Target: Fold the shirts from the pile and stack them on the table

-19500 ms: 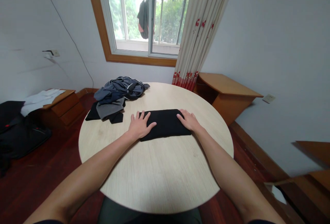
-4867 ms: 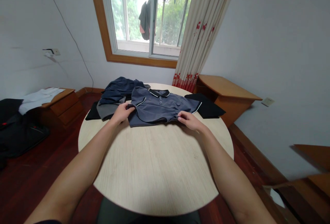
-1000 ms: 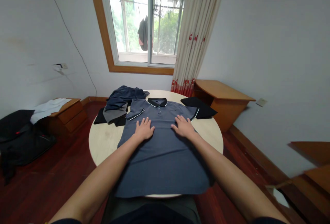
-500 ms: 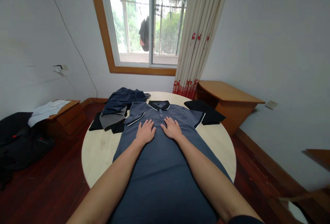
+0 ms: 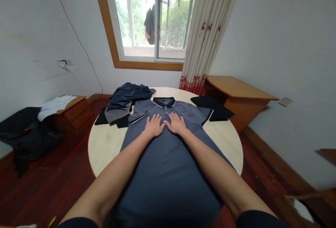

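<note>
A dark grey-blue polo shirt (image 5: 168, 172) lies spread out, front side up, on a round pale table (image 5: 105, 147). Its black collar with white edging points toward the window, and both short sleeves are laid out to the sides. My left hand (image 5: 154, 126) rests flat on the chest, left of the button placket, fingers spread. Just right of the placket, my right hand (image 5: 175, 123) lies flat too, its fingers apart. The two thumbs nearly meet below the buttons. The shirt's hem hangs toward me over the near table edge.
A pile of dark clothes (image 5: 123, 100) sits at the table's back left. Folded black cloth (image 5: 211, 108) lies at the back right, partly beside the right sleeve. Behind stands a wooden desk (image 5: 238, 89); a black bag (image 5: 34, 137) is on the floor at left.
My left hand has slid right, closer to my right hand, so the thumbs now almost touch. The whole view has tilted down slightly.
</note>
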`<action>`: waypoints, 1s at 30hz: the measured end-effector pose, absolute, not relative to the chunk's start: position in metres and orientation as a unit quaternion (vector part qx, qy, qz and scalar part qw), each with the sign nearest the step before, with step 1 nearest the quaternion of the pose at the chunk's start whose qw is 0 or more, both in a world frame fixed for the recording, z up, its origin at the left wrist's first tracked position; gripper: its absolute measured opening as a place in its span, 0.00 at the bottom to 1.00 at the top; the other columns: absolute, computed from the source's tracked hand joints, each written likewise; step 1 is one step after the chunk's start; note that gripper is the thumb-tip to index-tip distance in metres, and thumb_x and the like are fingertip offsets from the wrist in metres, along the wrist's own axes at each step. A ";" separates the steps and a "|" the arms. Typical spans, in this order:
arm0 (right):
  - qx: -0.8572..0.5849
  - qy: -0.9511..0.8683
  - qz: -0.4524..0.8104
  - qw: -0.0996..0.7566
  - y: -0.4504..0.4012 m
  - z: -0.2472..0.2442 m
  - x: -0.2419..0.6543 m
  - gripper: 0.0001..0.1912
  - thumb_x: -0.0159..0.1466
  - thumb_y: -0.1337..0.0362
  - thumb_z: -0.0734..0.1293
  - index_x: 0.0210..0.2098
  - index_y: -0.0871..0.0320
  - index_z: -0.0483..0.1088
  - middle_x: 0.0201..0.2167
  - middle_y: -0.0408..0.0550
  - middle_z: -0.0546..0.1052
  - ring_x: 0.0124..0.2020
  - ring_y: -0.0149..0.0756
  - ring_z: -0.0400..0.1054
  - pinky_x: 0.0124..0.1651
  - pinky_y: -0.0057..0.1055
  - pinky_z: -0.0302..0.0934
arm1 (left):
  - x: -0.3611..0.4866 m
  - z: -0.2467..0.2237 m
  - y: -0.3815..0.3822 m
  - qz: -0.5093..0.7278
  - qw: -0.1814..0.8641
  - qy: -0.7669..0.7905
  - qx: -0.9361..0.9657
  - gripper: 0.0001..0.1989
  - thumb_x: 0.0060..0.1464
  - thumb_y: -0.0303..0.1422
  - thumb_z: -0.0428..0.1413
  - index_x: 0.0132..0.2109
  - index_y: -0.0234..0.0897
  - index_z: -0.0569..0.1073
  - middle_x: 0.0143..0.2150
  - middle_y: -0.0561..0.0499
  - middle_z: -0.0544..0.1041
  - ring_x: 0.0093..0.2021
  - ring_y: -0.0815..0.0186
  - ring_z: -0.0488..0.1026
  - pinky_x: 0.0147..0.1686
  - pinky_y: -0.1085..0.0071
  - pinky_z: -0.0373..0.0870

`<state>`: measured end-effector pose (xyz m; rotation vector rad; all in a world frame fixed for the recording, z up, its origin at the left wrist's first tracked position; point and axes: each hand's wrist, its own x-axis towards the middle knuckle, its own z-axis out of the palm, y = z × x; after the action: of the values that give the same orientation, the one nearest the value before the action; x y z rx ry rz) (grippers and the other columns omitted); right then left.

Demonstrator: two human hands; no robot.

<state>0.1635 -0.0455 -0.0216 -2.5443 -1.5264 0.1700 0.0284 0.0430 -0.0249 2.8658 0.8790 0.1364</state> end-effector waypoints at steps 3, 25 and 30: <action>-0.858 -0.503 0.062 0.085 -0.029 -0.020 0.184 0.37 0.74 0.45 0.48 0.74 0.61 0.48 0.75 0.55 0.46 0.75 0.45 0.38 0.73 0.53 0.33 | 0.051 -0.027 0.069 0.036 0.075 0.283 0.956 0.33 0.68 0.47 0.37 0.73 0.36 0.56 0.76 0.45 0.50 0.76 0.55 0.45 0.71 0.46 0.42; -0.973 -0.230 0.011 -0.011 -0.100 0.036 0.375 0.21 0.55 0.61 0.72 0.46 0.65 0.78 0.45 0.68 0.78 0.48 0.56 0.75 0.44 0.45 0.70 | -0.012 0.038 0.236 -0.007 0.045 0.506 0.861 0.20 0.54 0.45 0.61 0.50 0.41 0.79 0.52 0.41 0.81 0.50 0.49 0.78 0.45 0.63 0.73; -0.948 -0.260 0.076 0.168 -0.094 0.051 0.396 0.12 0.59 0.59 0.72 0.35 0.63 0.78 0.26 0.57 0.77 0.31 0.44 0.76 0.33 0.33 0.69 | -0.011 0.029 0.247 -0.029 0.110 0.470 0.875 0.25 0.47 0.53 0.64 0.48 0.43 0.81 0.47 0.43 0.83 0.49 0.51 0.79 0.44 0.67 0.72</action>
<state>0.3961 -0.0944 0.0507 -2.6974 -0.7385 0.2148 -0.0114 0.2473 0.0286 2.5723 1.3830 -0.0852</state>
